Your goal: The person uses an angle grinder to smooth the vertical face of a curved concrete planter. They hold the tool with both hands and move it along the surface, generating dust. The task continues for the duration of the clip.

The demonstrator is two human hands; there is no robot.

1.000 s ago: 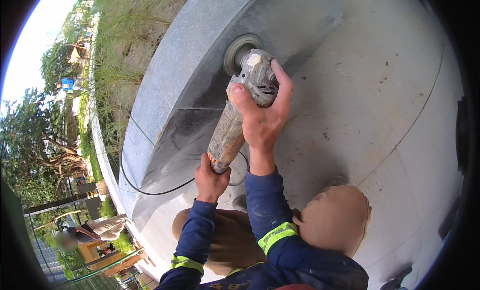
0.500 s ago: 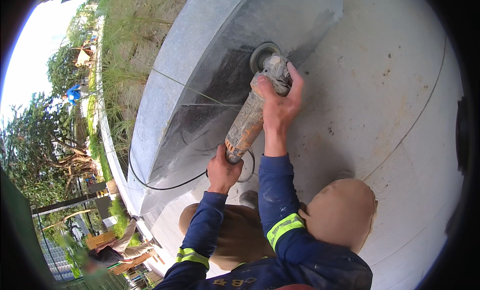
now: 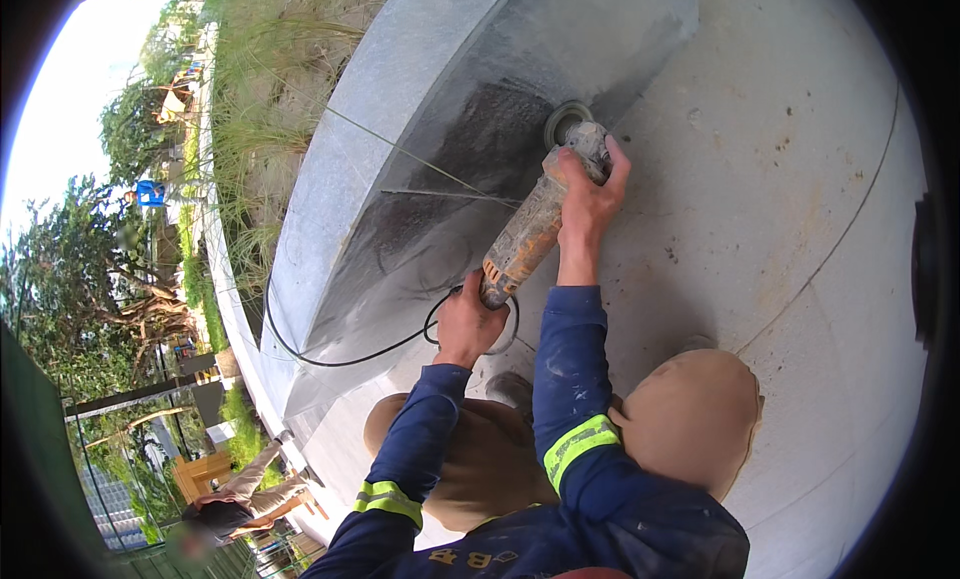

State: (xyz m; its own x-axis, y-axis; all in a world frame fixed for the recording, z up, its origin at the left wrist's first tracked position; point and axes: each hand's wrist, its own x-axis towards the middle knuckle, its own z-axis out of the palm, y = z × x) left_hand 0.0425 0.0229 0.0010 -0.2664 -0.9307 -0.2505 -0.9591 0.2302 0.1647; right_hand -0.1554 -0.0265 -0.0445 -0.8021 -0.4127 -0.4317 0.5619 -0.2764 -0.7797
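Note:
I hold a dusty angle grinder (image 3: 530, 229) with both hands. My right hand (image 3: 588, 194) wraps its head, just behind the round disc guard (image 3: 566, 121). My left hand (image 3: 468, 324) grips the rear end of the handle, where the black cord (image 3: 340, 359) comes out. The disc presses against the sloped face of a grey stone kerb (image 3: 430, 159), beside a dark, ground patch. My knees in tan trousers (image 3: 690, 414) are bent below, over the pale paving (image 3: 780, 179).
The black cord loops left along the foot of the kerb. Grass (image 3: 270, 89) grows behind the kerb. A person (image 3: 240, 499) crouches at the lower left near a wooden bench. Trees and a blue object (image 3: 150, 192) stand far left.
Both hands and the grinder have moved right along the kerb face, and the disc now sits past the dark patch.

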